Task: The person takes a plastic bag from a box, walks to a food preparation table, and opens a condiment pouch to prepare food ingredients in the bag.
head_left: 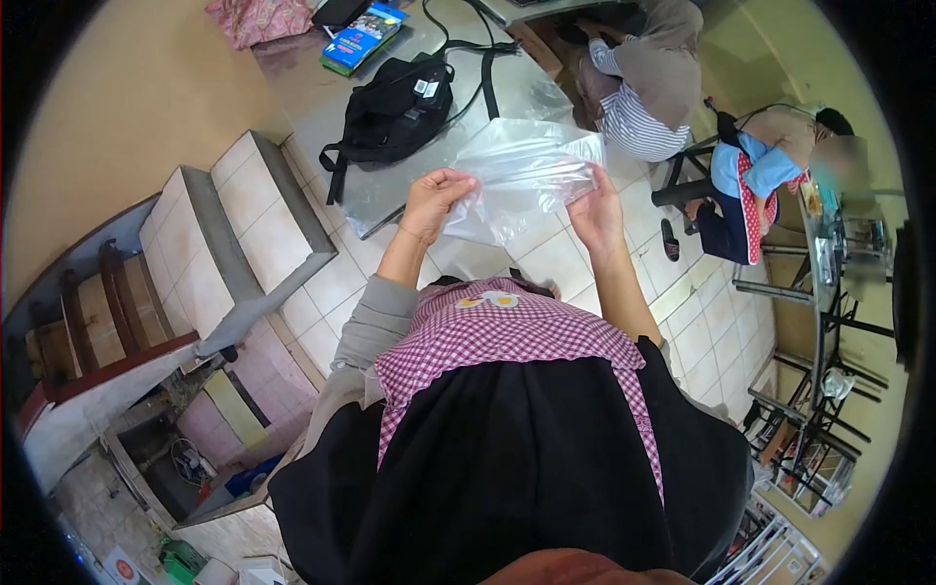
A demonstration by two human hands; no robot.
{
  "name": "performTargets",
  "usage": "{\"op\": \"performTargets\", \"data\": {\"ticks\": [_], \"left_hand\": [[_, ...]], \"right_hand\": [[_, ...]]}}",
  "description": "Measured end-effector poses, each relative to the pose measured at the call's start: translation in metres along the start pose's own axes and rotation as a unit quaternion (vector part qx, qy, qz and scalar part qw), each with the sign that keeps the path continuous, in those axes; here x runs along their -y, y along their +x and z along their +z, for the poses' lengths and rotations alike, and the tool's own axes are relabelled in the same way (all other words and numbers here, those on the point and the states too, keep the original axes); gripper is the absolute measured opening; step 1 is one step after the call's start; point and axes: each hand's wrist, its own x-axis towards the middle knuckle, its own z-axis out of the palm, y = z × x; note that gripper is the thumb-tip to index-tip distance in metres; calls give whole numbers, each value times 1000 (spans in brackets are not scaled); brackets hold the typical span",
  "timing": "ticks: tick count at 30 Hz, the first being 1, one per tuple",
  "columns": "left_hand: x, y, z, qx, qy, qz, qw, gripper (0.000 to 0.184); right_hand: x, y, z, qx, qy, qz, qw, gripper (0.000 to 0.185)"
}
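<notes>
A clear plastic bag [526, 175] is stretched between my two hands in front of my checked apron [507, 322]. My left hand [436, 203] pinches its left edge between thumb and fingers. On the other side, my right hand [597, 207] grips the bag's right edge, with the fingers partly behind the film. The bag looks thin, crinkled and flat, and I see nothing inside it. Beyond it, a black backpack [400, 109] lies on a grey table [366, 200].
A blue and green packet [363, 39] and pink patterned cloth [255, 21] are at the back. Tiled steps [229, 210] rise at left. One person [643, 88] crouches at upper right; another person [756, 185] sits farther right near a slipper [670, 239].
</notes>
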Motion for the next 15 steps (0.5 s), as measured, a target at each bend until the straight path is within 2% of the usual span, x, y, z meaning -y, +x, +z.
{"op": "performTargets", "data": {"ticks": [1, 2, 4, 5, 6, 7, 8, 9, 11, 12, 13, 15], "left_hand": [[6, -1, 7, 9, 4, 28, 1000, 12], [11, -2, 16, 6, 4, 27, 1000, 12], [21, -5, 33, -23, 35, 57, 997, 14], [26, -7, 41, -30, 35, 58, 997, 14], [32, -9, 50, -50, 37, 91, 994, 14], [38, -11, 59, -71, 40, 123, 989, 15], [44, -13, 69, -86, 72, 146, 983, 18], [51, -15, 80, -93, 70, 145, 983, 18], [64, -25, 108, -83, 225, 209, 948, 21], [69, -35, 128, -68, 301, 225, 924, 23], [78, -44, 146, -63, 301, 226, 924, 23], [93, -57, 181, -12, 396, 259, 881, 23]], "right_hand": [[1, -2, -9, -48, -26, -7, 998, 38], [6, -9, -12, -48, -25, -3, 999, 38], [12, -28, -20, -163, -176, 18, 971, 48], [10, -35, -30, -159, -177, 23, 971, 48], [7, -41, -41, -234, -292, -50, 926, 53], [6, -49, -52, -302, -399, -123, 857, 58], [7, -61, -55, -286, -418, -184, 842, 51], [12, -69, -64, -283, -421, -180, 843, 51], [27, -90, -83, -79, -418, -117, 898, 44], [32, -99, -89, -32, -432, -101, 896, 38], [35, -107, -93, -36, -431, -104, 896, 38], [42, -121, -100, 34, -335, -48, 940, 37]]}}
